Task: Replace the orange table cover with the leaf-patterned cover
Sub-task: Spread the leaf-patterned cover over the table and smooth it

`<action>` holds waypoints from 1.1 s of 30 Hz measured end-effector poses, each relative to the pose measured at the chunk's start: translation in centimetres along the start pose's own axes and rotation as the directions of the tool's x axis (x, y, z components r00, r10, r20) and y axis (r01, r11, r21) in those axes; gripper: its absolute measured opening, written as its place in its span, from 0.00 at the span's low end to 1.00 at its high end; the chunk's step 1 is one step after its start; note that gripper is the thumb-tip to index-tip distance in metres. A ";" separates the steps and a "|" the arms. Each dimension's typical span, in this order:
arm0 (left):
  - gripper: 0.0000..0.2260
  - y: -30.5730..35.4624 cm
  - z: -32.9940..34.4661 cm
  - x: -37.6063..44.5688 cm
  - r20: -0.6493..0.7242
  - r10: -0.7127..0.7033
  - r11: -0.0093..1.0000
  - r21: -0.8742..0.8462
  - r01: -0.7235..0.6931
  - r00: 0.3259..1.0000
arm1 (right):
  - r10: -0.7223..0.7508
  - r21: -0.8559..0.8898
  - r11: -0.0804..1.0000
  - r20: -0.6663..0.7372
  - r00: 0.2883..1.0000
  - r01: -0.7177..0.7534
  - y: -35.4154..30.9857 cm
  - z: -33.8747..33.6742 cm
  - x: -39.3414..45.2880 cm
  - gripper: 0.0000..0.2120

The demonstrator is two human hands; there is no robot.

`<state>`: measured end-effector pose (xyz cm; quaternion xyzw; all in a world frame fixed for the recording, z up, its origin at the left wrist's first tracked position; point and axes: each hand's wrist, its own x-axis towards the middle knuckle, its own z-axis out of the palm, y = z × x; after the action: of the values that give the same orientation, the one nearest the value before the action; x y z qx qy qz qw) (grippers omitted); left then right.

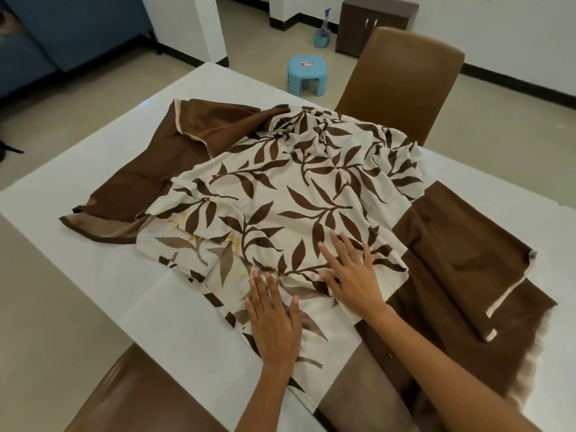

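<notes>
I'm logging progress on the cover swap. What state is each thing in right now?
Leaf cover: on the table, bunched, only partly spread.
Table: white top mostly bare.
Left hand: open, flat on the cover.
Right hand: open, flat on the cover.

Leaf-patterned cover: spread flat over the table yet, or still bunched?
Still bunched: the leaf-patterned cover lies rumpled with edges folded over, and bare white table shows around it.

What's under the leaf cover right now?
Bare white table shows around the leaf cover, with no orange cover visible. Both hands, left and right, lie flat on it. What lies beneath its crumpled middle is hidden.
</notes>
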<state>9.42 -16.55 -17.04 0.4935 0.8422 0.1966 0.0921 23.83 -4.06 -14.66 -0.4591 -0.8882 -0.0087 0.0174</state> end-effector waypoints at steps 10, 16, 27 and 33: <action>0.32 -1.1 -0.5 2.1 -0.030 0.116 0.993 -0.033 -0.117 0.993 | -0.056 0.060 0.996 -0.203 0.978 0.069 -0.2 0.0 3.6 0.18; 0.26 1.0 -4.3 6.0 -0.239 0.257 0.935 -0.183 -0.304 0.936 | -0.096 0.373 0.898 -0.351 0.932 0.232 -4.4 -3.8 -0.7 0.16; 0.24 5.2 -5.5 10.7 -0.374 0.509 0.756 -0.237 -0.611 0.775 | 0.194 0.460 0.881 -0.137 0.971 -0.111 -1.1 -5.8 -5.0 0.41; 0.26 7.8 -8.0 10.2 -0.436 0.493 0.717 -0.286 -0.635 0.753 | 0.486 0.177 0.843 0.152 0.861 -0.507 3.3 -2.8 -6.7 0.54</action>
<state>7.75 -6.27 -6.10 0.6580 0.5884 0.4698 -0.0121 30.49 -7.73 -12.17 -0.6688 -0.7344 0.1135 0.0225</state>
